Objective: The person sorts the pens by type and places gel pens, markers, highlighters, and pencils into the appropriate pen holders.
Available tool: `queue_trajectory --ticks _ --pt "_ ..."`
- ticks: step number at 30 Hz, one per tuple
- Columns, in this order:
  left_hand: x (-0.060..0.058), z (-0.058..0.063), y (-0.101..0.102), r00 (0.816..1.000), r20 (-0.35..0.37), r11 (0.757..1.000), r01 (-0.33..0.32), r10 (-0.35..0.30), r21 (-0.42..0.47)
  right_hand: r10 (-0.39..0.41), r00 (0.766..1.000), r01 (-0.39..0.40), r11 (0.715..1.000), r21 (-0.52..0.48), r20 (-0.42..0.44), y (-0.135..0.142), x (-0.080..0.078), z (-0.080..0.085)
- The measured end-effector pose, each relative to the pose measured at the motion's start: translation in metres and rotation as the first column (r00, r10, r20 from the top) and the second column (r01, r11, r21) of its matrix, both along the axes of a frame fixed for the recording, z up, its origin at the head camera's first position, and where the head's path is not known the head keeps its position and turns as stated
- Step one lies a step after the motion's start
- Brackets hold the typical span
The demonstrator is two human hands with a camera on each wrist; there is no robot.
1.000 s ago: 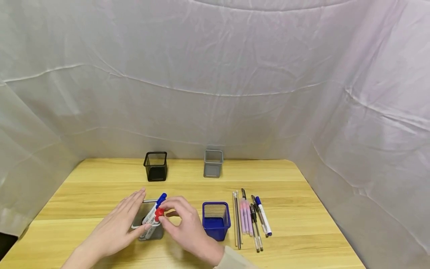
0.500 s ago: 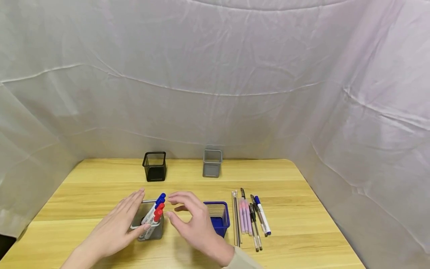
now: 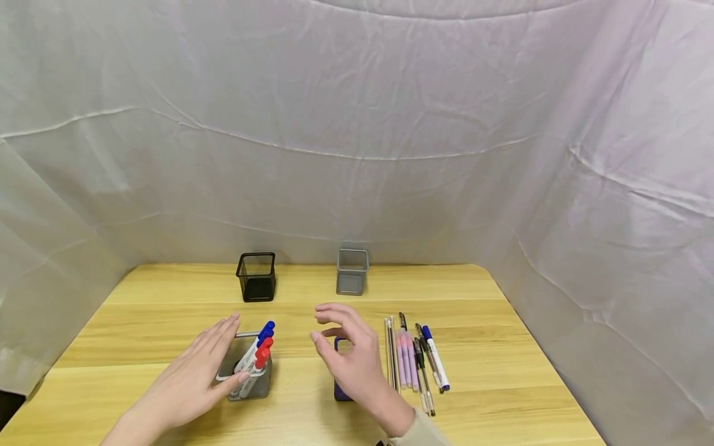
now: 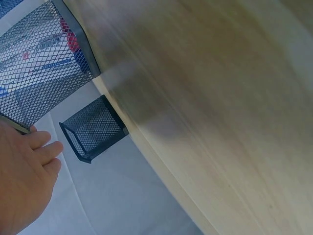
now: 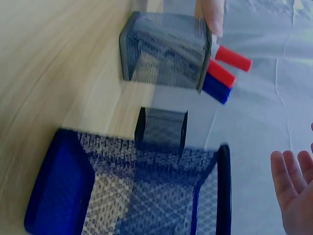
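My left hand [image 3: 192,378] lies along the grey mesh pen holder [image 3: 260,390], fingers straight on its left side and thumb on the front rim. Several capped markers [image 3: 264,353], with red caps and blue caps, lean in that holder towards its right corner. My right hand [image 3: 357,359] hovers over the blue mesh pen holder [image 3: 339,393], its fingers loosely bent and holding nothing. It hides most of that holder in the head view. In the right wrist view, no pens show in the visible part of the blue holder [image 5: 58,181].
Right of the blue holder lie pencils [image 3: 390,347], lilac pens [image 3: 407,362], black-capped pens [image 3: 422,375] and a blue-capped white marker [image 3: 438,359]. A black mesh holder [image 3: 259,288] and another grey one [image 3: 350,284] stand near the table's back edge, before a grey cloth.
My right hand has let go of a red-capped marker in the grey holder and moved right, over the blue holder. The left hand has stayed in place.
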State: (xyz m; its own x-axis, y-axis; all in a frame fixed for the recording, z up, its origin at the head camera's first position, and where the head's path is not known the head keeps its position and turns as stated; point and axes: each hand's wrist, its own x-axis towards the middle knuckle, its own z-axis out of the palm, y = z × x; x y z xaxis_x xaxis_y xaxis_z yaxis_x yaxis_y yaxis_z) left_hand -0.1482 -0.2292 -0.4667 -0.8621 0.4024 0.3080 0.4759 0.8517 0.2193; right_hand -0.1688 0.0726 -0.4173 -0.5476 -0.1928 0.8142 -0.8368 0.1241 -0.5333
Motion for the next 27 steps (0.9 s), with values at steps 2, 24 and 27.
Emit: queue_trajectory --ticks 2,24,27 --pt "0.0 0.0 0.0 1.0 0.005 1.0 0.0 0.0 0.003 -0.005 1.0 0.005 1.0 -0.017 -0.002 0.006 -0.002 0.0" --pt "0.002 0.001 0.0 1.0 0.006 1.0 -0.005 0.005 0.005 -0.274 0.943 0.292 0.953 -0.078 0.191 0.072 -0.019 -0.006" --pt "0.001 0.001 0.001 1.0 0.009 1.0 -0.005 0.005 0.004 -0.304 0.925 0.329 0.941 -0.08 0.228 0.081 -0.019 -0.009"
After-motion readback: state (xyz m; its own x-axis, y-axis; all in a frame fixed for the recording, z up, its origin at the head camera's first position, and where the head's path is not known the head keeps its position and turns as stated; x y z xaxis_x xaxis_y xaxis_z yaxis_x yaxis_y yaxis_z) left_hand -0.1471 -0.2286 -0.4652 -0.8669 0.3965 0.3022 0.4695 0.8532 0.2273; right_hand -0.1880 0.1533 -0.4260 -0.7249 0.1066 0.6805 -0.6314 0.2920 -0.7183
